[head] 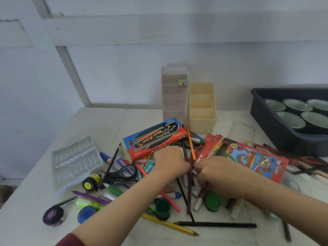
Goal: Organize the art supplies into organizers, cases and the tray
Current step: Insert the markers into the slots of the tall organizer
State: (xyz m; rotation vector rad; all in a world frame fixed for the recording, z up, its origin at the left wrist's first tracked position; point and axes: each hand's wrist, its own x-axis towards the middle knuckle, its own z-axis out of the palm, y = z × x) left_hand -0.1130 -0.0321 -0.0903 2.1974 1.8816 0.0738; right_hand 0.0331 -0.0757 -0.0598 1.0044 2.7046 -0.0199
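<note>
Centrally, two dark pencils [189, 196] lie side by side across the heap of art supplies, their upper lengths passing between the two hands. The right hand [213, 173] meets them from its own side, fingers [197, 166] narrowed to a pinch on the shafts. The left hand [170, 160] is curled knuckles-up against them from the other side; its fingertips are hidden, so whether it grips or merely steadies cannot be told.

Step in hand, as judged: gathering loose pencils into one bundle for an organizer. It would go best by squaring the tips together before lifting, and by drawing the bundle along its length so it does not drag neighbours.

Just beyond the fingers an orange pencil [191, 144] runs almost parallel and could join the same bundle. Beyond the left fingers sits a watercolour box [154, 139]; beyond the right fingers, a red crayon box [248, 157]. Scissors [124, 172] lie outward of the left hand, and a green paint pot [163, 209] and a black pencil [216, 224] lie on the wrist side.

Further beyond the fingers stand a cream organizer [202, 125], its compartments seemingly bare, and a tall pale organizer [174, 103] touching it. A dark tray [276, 125] holding pale green cups lies well outward of the right hand on the worktop [99, 121].
</note>
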